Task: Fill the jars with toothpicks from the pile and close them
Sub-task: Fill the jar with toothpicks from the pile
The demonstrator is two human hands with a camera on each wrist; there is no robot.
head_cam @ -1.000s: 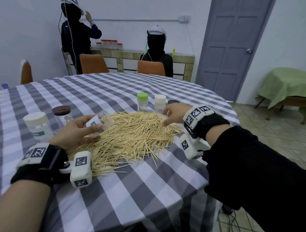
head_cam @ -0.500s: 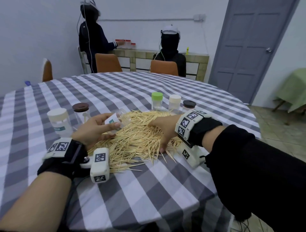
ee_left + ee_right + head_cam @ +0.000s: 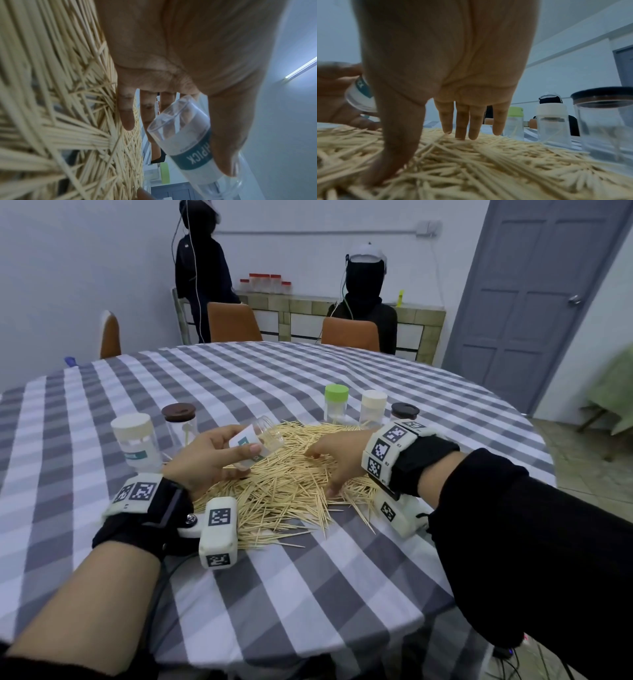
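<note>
A white-walled room with a grey door [image 3: 534, 313] holds a big round table [image 3: 308, 577] under a grey-and-white checked cloth, with orange chairs [image 3: 233, 321] at its far side and two people in dark clothes beyond them. In the middle of the table lies the wide pile of toothpicks [image 3: 287, 484]. To its left stand a cream-lidded jar [image 3: 136, 441] and a brown-lidded jar [image 3: 178, 419], both closed; just behind the pile stand a green-lidded jar [image 3: 336, 407], a white-lidded jar [image 3: 373, 410] and a dark-lidded jar [image 3: 404, 411], also closed. The left hand [image 3: 205, 463] hovers over the pile's left edge and grips an open clear jar [image 3: 257, 445], thumb on one side and fingers on the other; it is tilted with its mouth facing the right hand, and a teal label band wraps its body. The right hand [image 3: 337, 458] lies spread on the pile, its fingers [image 3: 462, 124] straight and its thumb pressed down into the toothpicks, grasping nothing.
</note>
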